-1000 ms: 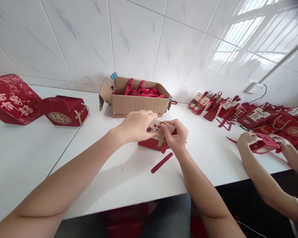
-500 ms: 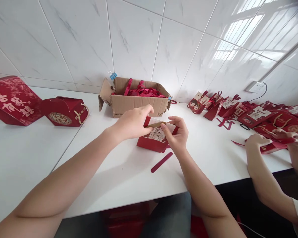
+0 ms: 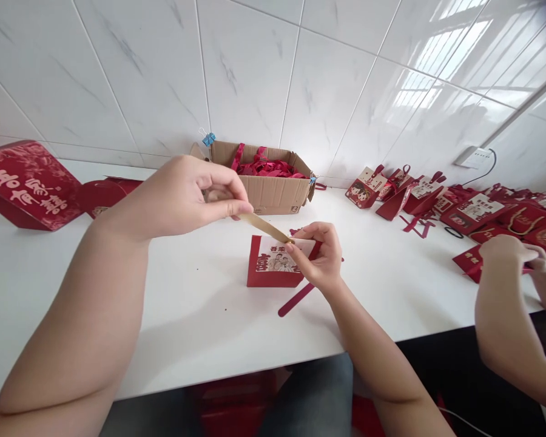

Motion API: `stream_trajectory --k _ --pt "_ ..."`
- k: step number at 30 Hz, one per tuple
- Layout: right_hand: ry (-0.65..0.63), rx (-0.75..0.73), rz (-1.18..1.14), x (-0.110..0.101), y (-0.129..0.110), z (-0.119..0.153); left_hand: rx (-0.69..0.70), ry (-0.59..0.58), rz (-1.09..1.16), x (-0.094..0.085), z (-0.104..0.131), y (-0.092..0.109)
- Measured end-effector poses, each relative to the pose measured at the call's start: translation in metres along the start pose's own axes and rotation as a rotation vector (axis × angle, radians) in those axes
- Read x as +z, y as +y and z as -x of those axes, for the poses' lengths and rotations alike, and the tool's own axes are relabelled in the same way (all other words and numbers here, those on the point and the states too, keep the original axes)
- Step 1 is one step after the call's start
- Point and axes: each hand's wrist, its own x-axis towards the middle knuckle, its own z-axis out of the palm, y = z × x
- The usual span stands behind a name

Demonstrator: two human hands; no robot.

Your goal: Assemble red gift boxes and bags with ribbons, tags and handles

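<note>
A gold strip stretches slantwise above a small red box with a printed white panel. My left hand is raised and pinches the strip's upper left end between thumb and finger. At the box's top right, my right hand pinches the strip's lower end with thumb and fingertips. A dark red strap lies on the white table just in front of the box, its far end hidden behind my right hand.
Behind stands a cardboard box of red ribbons. Large red boxes sit at the left, several red gift boxes at the right. Another person's hands work at the right edge beside a red box.
My left hand has moved up and left, drawing the gold strip out straight. The small box's front now shows more fully. The other person's hands have shifted slightly.
</note>
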Motion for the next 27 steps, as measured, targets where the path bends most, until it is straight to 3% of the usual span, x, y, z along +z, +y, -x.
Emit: stream_trajectory --k 4,6,9,11,18,23,27 --pt "-0.043 -0.043 -0.037 0.003 -0.006 0.004 0.261 0.285 0.122 0.020 0.000 0.012" --pt "-0.076 -0.100 -0.087 0.005 -0.010 0.006 0.339 0.325 0.283 0.033 0.000 0.020" --pt "-0.103 -0.169 -0.122 0.008 -0.013 0.008 0.333 0.265 0.448 0.047 0.000 0.028" --pt "-0.093 -0.207 -0.118 0.009 -0.013 0.008 0.304 0.287 0.483 0.050 -0.001 0.028" --pt "-0.025 -0.263 -0.072 0.006 -0.007 0.003 0.056 0.164 0.457 0.034 -0.008 0.014" --pt "0.002 -0.256 -0.056 0.005 -0.009 0.001 0.105 0.128 0.306 0.025 -0.007 0.005" --pt "0.003 -0.273 -0.046 0.005 -0.008 0.002 0.093 -0.033 0.097 0.032 -0.006 0.002"
